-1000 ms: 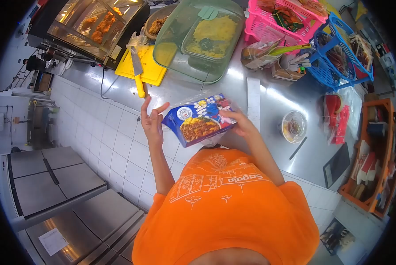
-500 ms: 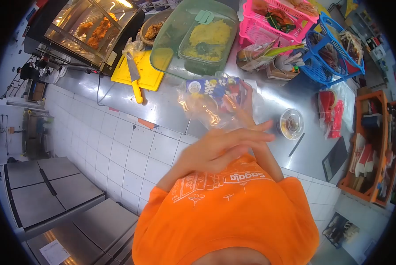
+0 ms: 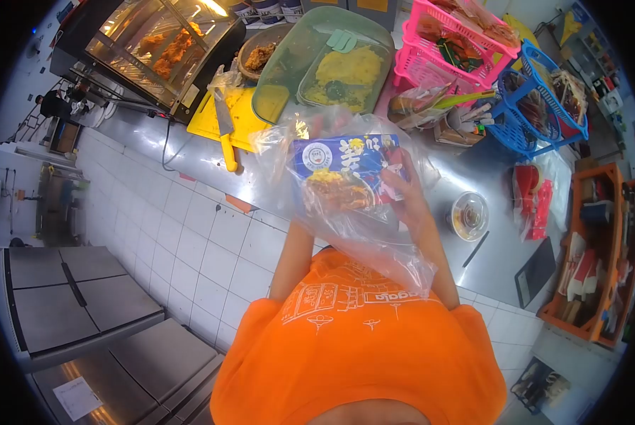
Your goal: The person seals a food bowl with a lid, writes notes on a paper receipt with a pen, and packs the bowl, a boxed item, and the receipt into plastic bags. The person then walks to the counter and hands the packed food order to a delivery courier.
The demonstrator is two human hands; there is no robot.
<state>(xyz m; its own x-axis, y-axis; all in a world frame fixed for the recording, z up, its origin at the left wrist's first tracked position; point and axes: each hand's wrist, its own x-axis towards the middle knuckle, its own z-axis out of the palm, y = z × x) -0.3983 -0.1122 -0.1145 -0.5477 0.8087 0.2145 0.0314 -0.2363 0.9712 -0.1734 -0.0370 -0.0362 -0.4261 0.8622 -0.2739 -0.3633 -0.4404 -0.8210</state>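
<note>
Our right hand (image 3: 409, 198) is closed around the right end of a blue box (image 3: 349, 164), with the fingers pressed on its printed front, where we see a picture of a food dish. Our left forearm (image 3: 293, 262) rises behind the lower left part of this box, but the left hand itself is covered by the box and the plastic, so we cannot tell if it grasps something. A transparent bag (image 3: 402, 262) lies over the lower front of the box and spreads out on both sides; we cannot say if the box is completely inside. The box is held in front of our orange shirt (image 3: 360, 347), near the edge of the steel counter (image 3: 501, 191). To the left of it, a knife (image 3: 225, 132) with yellow handle rests on a yellow cutting board (image 3: 244, 117), and its handle reaches over the board's edge. Beyond the box stands a green tub (image 3: 278, 67), where a smaller container with yellow food (image 3: 349, 67) is seen. On the right side of the counter we have a round clear container (image 3: 469, 217), and just beside it a thin dark stick (image 3: 475, 249). Further back stand a pink basket (image 3: 404, 67) and, next to it, a blue basket (image 3: 516, 127).
</note>
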